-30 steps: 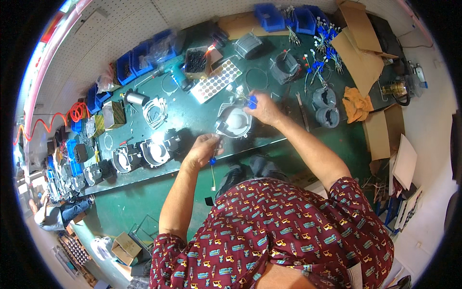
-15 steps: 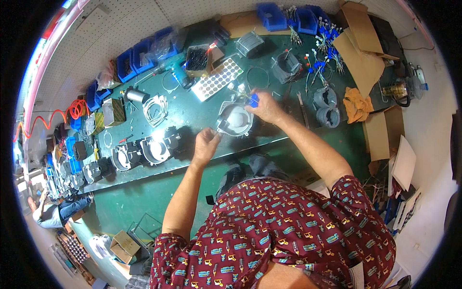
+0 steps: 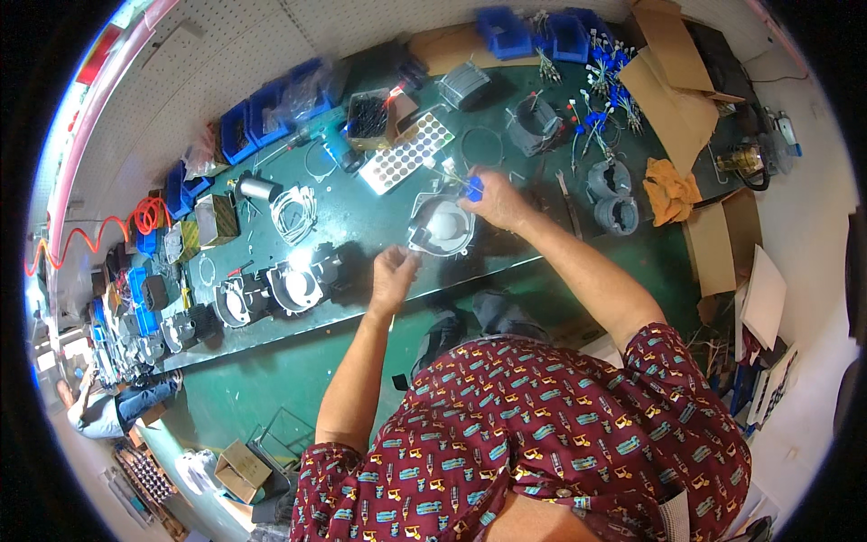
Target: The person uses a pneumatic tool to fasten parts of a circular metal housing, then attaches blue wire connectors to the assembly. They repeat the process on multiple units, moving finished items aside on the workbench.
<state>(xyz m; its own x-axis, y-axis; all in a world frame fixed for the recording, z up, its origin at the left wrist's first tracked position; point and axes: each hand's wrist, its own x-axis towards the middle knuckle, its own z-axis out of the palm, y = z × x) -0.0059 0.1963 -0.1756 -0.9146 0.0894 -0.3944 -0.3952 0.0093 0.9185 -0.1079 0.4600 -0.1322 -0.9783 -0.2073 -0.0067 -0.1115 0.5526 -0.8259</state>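
A grey metal housing (image 3: 444, 237) with a domed pale centre lies on the green workbench in front of me. Past its upper right rim, my right hand (image 3: 498, 202) pinches a blue connector (image 3: 474, 188). Thin wires with white plugs (image 3: 449, 166) run up and to the left from that connector. My left hand (image 3: 395, 275) is closed beside the lower left edge of the housing, its fingertips drawn together. Whatever those fingers may hold is too small to make out.
More open housings (image 3: 296, 285) stand in a row to the left along the front edge. A sheet of round stickers (image 3: 406, 154), a cable coil (image 3: 293, 215) and a teal power tool (image 3: 340, 148) lie beyond. Blue-connector wire bundles (image 3: 596, 120) and an orange cloth (image 3: 670, 191) sit right.
The view has shifted slightly. My left hand has moved a little to the right and nearer me. My right hand keeps the blue connector at almost the same place.
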